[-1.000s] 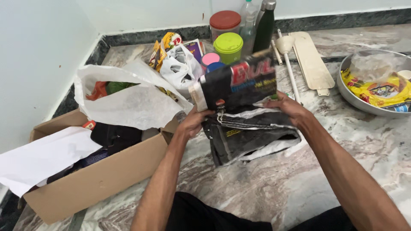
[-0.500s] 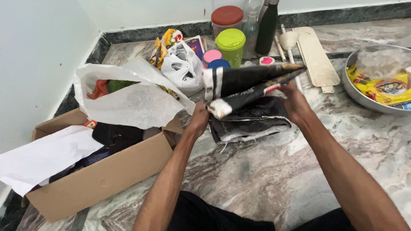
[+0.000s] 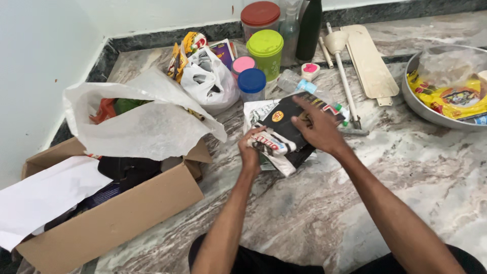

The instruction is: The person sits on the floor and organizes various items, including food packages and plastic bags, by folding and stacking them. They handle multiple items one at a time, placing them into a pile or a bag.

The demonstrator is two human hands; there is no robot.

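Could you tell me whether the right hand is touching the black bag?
Touching. The head view shows the right hand lying flat on top of the folded black bag, fingers spread across it, with no gap visible.

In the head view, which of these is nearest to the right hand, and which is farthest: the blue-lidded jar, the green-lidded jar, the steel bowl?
From the right hand:
1. Blue-lidded jar, just up and left of it.
2. Green-lidded jar, farther back, behind the blue one.
3. Steel bowl, far right at the frame edge.
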